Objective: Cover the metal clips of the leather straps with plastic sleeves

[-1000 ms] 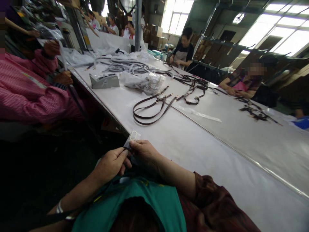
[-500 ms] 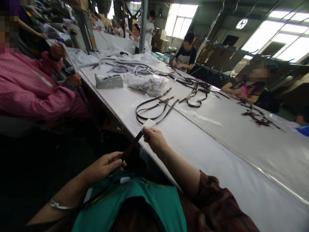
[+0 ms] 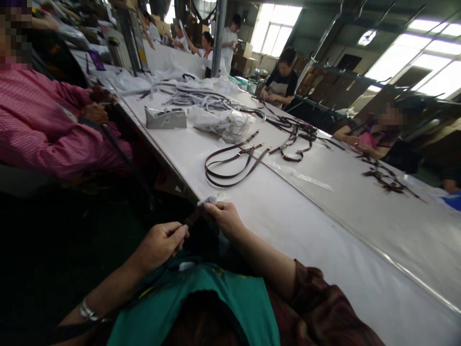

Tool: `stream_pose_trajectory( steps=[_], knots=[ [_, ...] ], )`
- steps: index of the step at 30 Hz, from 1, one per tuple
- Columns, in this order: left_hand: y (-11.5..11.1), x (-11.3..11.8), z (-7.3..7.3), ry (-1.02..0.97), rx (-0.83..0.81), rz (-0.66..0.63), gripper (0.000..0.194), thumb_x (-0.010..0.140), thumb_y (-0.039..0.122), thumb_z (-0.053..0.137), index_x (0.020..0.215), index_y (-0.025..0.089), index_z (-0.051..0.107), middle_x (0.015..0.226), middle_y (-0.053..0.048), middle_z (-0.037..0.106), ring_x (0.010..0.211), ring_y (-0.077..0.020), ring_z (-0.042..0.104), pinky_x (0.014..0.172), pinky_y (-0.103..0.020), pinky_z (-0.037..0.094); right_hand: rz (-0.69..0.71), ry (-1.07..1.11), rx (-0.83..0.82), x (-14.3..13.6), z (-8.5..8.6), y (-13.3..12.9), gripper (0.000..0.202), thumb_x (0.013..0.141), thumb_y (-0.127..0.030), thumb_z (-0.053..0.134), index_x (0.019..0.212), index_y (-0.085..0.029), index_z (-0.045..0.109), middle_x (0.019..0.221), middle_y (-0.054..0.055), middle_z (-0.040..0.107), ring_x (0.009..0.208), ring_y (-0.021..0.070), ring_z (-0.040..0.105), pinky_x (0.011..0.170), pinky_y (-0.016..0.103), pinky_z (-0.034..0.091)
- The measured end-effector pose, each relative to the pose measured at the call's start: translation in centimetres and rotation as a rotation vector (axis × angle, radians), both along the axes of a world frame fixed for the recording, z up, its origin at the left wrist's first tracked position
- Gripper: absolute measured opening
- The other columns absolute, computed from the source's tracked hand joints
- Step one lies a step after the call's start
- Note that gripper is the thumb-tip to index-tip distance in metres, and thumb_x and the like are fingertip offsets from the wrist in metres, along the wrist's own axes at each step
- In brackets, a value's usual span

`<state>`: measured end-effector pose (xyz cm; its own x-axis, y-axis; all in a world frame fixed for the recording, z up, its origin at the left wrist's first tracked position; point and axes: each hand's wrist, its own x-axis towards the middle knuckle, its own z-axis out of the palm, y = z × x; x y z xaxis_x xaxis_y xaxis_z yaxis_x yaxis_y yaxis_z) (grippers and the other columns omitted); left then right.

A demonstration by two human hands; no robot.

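Note:
A dark brown strap (image 3: 193, 217) runs between my two hands, in front of my green apron at the table's near edge. My left hand (image 3: 161, 244) pinches it between thumb and fingers. My right hand (image 3: 224, 217) is closed on a small whitish cloth-like piece (image 3: 209, 199) at the strap's far part; whether it is cloth or plastic I cannot tell. Beyond my right hand, several looped brown straps (image 3: 230, 184) with gold-coloured metal fittings lie on the white table (image 3: 288, 230).
Behind the loops sit a crumpled clear plastic bag (image 3: 225, 124) and a grey angular holder (image 3: 165, 118). More straps (image 3: 298, 126) are heaped farther back. A co-worker in a pink checked sleeve (image 3: 54, 129) sits at the left; others work across the table.
My right hand has come nearer to my left, and less strap shows between them. The white piece has folded over. The left co-worker's hands have lowered.

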<state>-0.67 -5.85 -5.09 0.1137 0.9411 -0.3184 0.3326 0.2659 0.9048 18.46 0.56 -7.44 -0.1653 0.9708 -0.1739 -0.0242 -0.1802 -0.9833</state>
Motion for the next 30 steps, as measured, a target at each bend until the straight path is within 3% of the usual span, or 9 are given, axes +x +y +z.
stream_pose_trajectory(
  steps=[6,10,19,23,30],
  knots=[
    [0.1,0.5,0.4,0.038,0.02,0.012,0.039,0.085,0.052,0.054,0.075,0.016,0.064,0.052,0.002,0.053,0.043,-0.0101,0.044,0.041,-0.021,0.034,0.029,-0.031,-0.047,-0.5,0.1,-1.0,0.05,0.074,-0.06,0.071,0.05,-0.019,0.053,0.045,-0.004,0.042,0.044,0.0087,0.032,0.045,0.027,0.022],
    [-0.1,0.1,0.3,0.049,0.013,0.002,0.039,0.085,0.053,0.053,0.074,0.017,0.064,0.053,0.001,0.054,0.044,-0.0113,0.046,0.042,-0.022,0.034,0.062,0.002,-0.067,-0.1,-0.2,-0.8,0.052,0.082,-0.066,0.061,0.06,-0.019,0.063,0.048,-0.003,0.046,0.043,0.009,0.034,0.044,0.026,0.022],
    [-0.2,-0.5,0.4,0.494,0.335,-0.06,0.04,0.089,0.048,0.047,0.061,0.02,0.056,0.053,0.001,0.052,0.051,-0.0131,0.047,0.052,-0.025,0.032,0.034,-0.082,-0.017,-0.9,0.3,-1.2,0.054,0.084,-0.065,0.056,0.061,-0.017,0.061,0.048,-0.003,0.047,0.045,0.009,0.036,0.045,0.026,0.024],
    [-0.1,-0.2,0.6,0.412,0.276,-0.054,0.04,0.089,0.048,0.048,0.061,0.02,0.056,0.054,0.001,0.055,0.051,-0.0134,0.05,0.053,-0.025,0.034,0.041,-0.134,0.052,-1.5,0.5,-1.7,0.054,0.082,-0.062,0.057,0.05,-0.019,0.052,0.047,-0.003,0.042,0.047,0.0089,0.033,0.046,0.026,0.022],
    [0.2,0.1,0.7,0.283,0.151,-0.034,0.041,0.088,0.052,0.049,0.063,0.02,0.058,0.054,0.002,0.059,0.049,-0.014,0.051,0.05,-0.025,0.037,0.137,-0.125,0.028,-2.4,-0.2,-2.6,0.052,0.081,-0.06,0.062,0.05,-0.021,0.047,0.047,-0.003,0.039,0.045,0.009,0.031,0.044,0.027,0.02]
  ],
)
